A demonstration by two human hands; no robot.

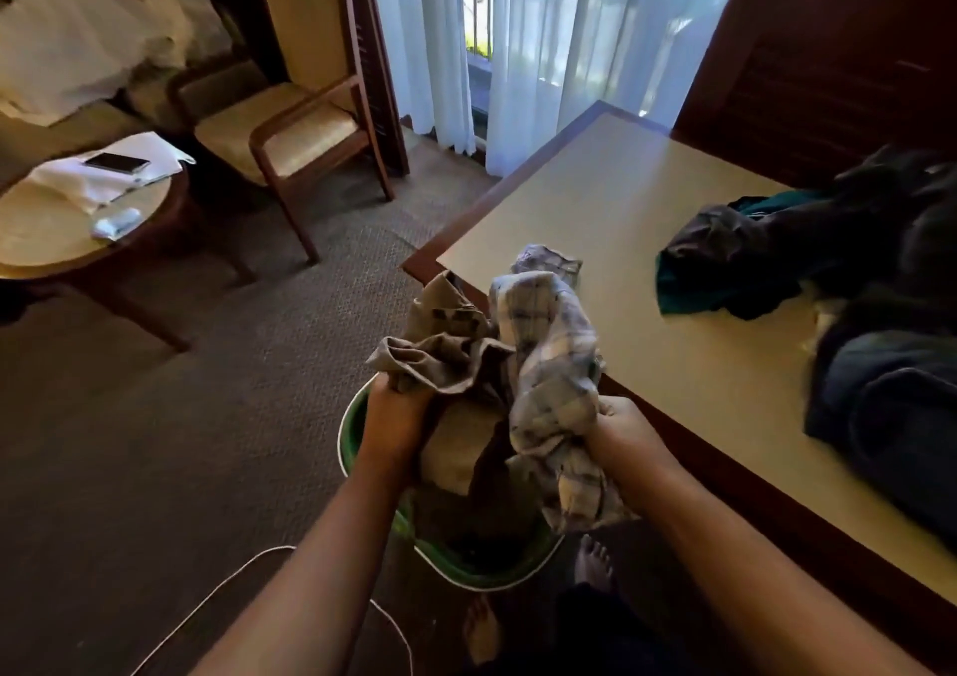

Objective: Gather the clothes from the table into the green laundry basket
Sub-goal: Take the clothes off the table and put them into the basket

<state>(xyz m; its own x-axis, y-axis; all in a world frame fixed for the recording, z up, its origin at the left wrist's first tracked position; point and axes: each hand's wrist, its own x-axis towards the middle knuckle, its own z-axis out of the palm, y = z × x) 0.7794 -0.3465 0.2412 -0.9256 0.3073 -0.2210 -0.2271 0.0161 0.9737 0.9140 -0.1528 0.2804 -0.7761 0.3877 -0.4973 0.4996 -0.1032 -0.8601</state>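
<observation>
Step in hand: dropping a held bundle into the basket. Left hand (396, 406) is fisted round an olive-brown garment (445, 344). Right hand (621, 432) is clenched on a plaid shirt (549, 364). Both are bunched together directly over the green laundry basket (492, 577), which sits on the carpet at 6 o'clock in view, hard against the table (647, 199) edge. Some cloth already lies inside the basket; what it is can't be made out.

More to collect: a dark clothes pile (890, 313) on the table at 3 o'clock, with a teal garment (689, 294) poking out on its 9 o'clock side.

Next, likely: lower, loosen both grips so the bundle falls inside the rim, then reach toward 3 o'clock for the pile. The shirt tail hangs near the 4 o'clock rim and may drape outside.

Off-task: armchair (290, 121) at 11 o'clock, phone (116, 161) on a round side table (46, 230) at 9 o'clock.
</observation>
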